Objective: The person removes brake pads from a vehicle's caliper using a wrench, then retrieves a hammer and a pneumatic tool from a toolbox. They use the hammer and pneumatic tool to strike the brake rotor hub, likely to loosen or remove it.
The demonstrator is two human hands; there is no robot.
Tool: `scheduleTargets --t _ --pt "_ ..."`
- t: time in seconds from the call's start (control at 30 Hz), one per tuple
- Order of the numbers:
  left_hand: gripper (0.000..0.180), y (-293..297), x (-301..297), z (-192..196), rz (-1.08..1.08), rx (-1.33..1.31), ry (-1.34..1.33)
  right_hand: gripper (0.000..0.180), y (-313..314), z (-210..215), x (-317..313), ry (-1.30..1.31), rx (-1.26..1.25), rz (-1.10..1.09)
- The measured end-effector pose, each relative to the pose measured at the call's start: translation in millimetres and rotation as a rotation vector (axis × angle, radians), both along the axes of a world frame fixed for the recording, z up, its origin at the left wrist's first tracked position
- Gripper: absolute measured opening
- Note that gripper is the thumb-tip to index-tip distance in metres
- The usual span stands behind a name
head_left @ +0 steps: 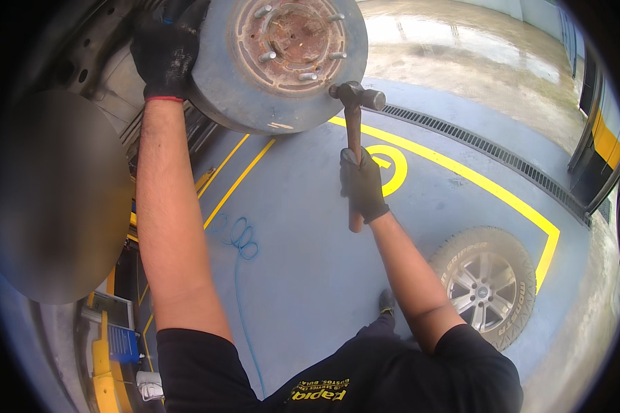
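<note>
A brake drum (213,86) with a rusty hub face and several wheel studs hangs at the top of the view. My right hand (362,182), in a black glove, grips a ball-peen hammer (353,131) by its wooden handle, head up. The hammer's head is at the drum's lower right edge; whether they touch, I cannot tell. My left hand (165,60), in a black glove with a red cuff, is against the drum's left side. Its fingers are mostly hidden, and what they hold, if anything, does not show.
A wheel with a tyre (486,289) lies on the blue-grey floor at right. A thin blue hose (240,296) coils across the floor. A drain grate (475,141) runs behind a yellow line (461,162). The vehicle's underside (110,96) and yellow equipment (103,365) are at left.
</note>
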State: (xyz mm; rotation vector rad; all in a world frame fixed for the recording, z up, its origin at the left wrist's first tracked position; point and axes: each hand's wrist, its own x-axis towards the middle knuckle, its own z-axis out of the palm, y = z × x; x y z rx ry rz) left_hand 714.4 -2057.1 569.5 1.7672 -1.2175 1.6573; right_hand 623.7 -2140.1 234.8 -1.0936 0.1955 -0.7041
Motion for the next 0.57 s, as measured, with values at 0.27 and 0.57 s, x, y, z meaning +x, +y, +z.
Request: scheduleTargets --t 0.27,0.57 --pt "0.055 7.7 19.1 -1.8 0.181 -0.034 0.209 0.047 -23.1 -264.7 -139.1 0.961 -0.525 -0.1" --pt "0.046 -0.9 51.4 1.6 0.272 0.218 0.013 0.055 216.6 -407.7 -738.4 2.382 0.383 0.301"
